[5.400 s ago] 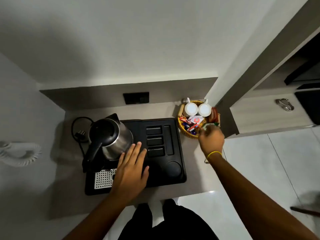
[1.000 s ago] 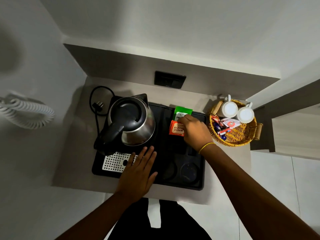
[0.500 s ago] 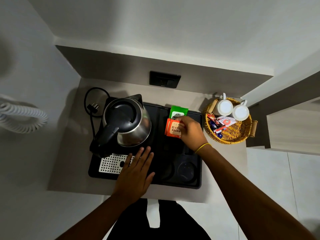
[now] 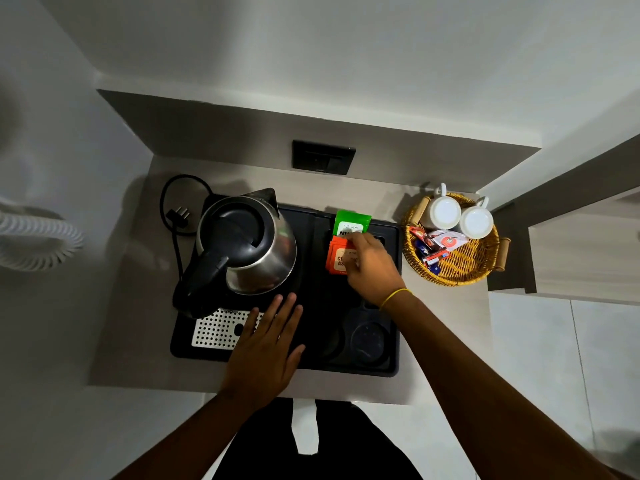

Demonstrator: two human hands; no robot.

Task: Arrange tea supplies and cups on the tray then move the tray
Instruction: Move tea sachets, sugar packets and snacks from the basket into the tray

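Observation:
A black tray (image 4: 311, 367) lies on the grey counter and carries a steel kettle (image 4: 247, 249). In the tray's slots stand a green tea packet (image 4: 351, 221) and, in front of it, an orange tea packet (image 4: 336, 259). My right hand (image 4: 372, 268) rests over the slots with its fingertips pinching the orange packet. My left hand (image 4: 266, 344) lies flat and open on the tray's front, beside a perforated metal grille (image 4: 216, 329). To the right, a wicker basket (image 4: 460, 268) holds two white cups (image 4: 445, 213) (image 4: 476, 221) and several sachets (image 4: 436, 245).
The kettle's cord and plug (image 4: 176, 216) lie at the counter's back left. A black wall socket (image 4: 323, 156) sits on the backsplash. A coiled white cord (image 4: 38, 244) hangs at the left. Walls close in the counter on the left and back; white floor tiles lie to the right.
Over five seconds my right hand went from the basket to the tray's slots with tea packets. In the last second it only shifted slightly on the orange packet; my left hand stayed put.

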